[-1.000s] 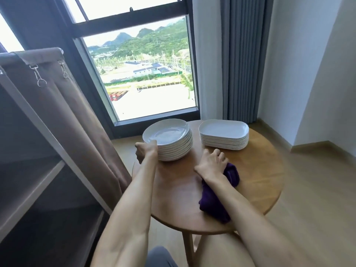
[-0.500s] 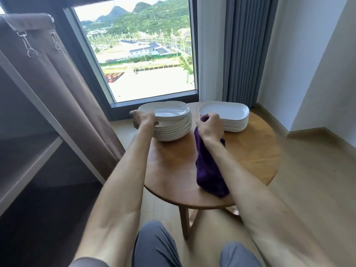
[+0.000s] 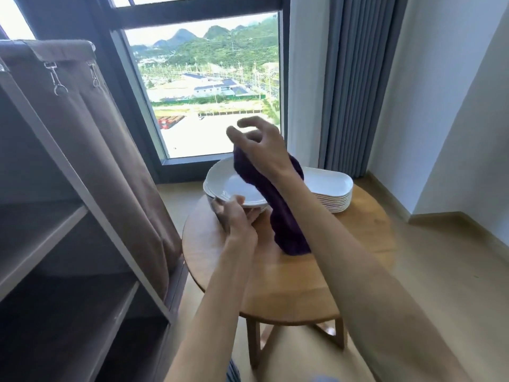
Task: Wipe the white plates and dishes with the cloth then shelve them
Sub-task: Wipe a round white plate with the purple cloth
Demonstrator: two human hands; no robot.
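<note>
A stack of round white plates [image 3: 207,188] stands at the far left of the round wooden table [image 3: 303,285]. My left hand [image 3: 234,216] grips the near rim of the top round plate [image 3: 231,184], which sits slightly raised and tilted over the stack. My right hand [image 3: 259,144] is above that plate and holds the dark purple cloth [image 3: 286,221], which hangs down along my forearm to the tabletop. Its thumb and forefinger are loosely spread. A stack of oblong white dishes [image 3: 330,186] stands at the table's far right, partly hidden by my right arm.
An open shelf unit [image 3: 41,224] with a brown fabric cover [image 3: 118,150] pulled aside stands left of the table. A window [image 3: 209,92] and a grey curtain [image 3: 355,78] are behind it. Wooden floor lies to the right.
My right hand has risen with the cloth from the table to above the round plates. My left hand has shifted to the near rim of the top plate and tilted it up.
</note>
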